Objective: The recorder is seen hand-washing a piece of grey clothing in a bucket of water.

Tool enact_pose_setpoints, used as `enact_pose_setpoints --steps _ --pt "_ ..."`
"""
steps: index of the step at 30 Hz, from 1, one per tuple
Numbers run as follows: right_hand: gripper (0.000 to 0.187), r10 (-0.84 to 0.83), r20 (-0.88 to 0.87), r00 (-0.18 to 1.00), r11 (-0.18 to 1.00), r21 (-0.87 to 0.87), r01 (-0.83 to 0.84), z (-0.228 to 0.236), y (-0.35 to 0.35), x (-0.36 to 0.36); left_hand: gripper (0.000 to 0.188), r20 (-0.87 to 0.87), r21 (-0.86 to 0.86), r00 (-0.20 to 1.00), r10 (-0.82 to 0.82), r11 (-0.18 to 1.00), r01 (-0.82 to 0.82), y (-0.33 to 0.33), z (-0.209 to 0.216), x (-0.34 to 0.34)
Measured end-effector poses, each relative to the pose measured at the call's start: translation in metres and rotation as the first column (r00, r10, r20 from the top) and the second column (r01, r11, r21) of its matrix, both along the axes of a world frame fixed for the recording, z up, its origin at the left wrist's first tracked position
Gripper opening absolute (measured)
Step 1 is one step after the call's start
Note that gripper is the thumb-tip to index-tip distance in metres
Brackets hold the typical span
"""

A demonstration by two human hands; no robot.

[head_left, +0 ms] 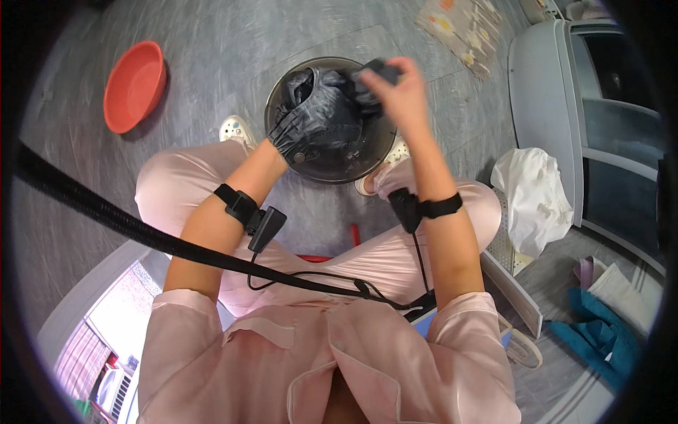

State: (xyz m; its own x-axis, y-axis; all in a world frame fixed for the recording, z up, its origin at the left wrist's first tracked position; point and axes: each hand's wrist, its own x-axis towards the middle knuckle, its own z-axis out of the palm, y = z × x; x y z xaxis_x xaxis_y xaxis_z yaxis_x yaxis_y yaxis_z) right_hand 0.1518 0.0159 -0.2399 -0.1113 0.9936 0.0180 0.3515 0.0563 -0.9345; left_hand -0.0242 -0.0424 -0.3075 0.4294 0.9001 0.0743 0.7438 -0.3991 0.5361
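A round metal basin (326, 179) stands on the floor between my feet. A wet-looking dark denim garment (321, 113) lies bunched over it, with gathered folds and a round button at its near left edge. My left forearm runs into that opening, so the cloth covers my left hand and its fingers are hidden. Over the far right rim my right hand (404, 95) is raised, fingers and thumb bent around a dark bunch of the garment. Motion blurs this bunch, and its exact part is hard to make out.
A red plastic basin (134, 88) sits on the floor at the far left. To the right are a patterned mat (462, 32), a grey-white appliance (544, 106), a white plastic bag (533, 201) and teal cloth (600, 336). A black strap (141, 225) crosses in front.
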Motion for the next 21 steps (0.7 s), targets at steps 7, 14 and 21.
enact_pose_setpoints --steps 7,14,21 --pt "0.029 0.461 0.406 0.789 0.88 -0.092 -0.467 -0.007 -0.074 -0.04 0.024 0.272 -0.108 0.962 0.031 0.994 -0.001 -0.013 -0.015 0.003" --pt "0.034 -0.063 0.362 0.93 0.952 0.303 -0.053 -0.043 -0.029 -0.032 0.035 0.061 0.285 0.995 -0.075 0.957 0.055 -0.01 0.014 0.017" --pt "0.023 -0.009 0.371 0.928 0.918 0.372 -0.14 -0.017 -0.084 -0.086 0.028 -0.459 0.089 0.856 0.238 0.971 -0.223 -0.024 -0.042 0.008"
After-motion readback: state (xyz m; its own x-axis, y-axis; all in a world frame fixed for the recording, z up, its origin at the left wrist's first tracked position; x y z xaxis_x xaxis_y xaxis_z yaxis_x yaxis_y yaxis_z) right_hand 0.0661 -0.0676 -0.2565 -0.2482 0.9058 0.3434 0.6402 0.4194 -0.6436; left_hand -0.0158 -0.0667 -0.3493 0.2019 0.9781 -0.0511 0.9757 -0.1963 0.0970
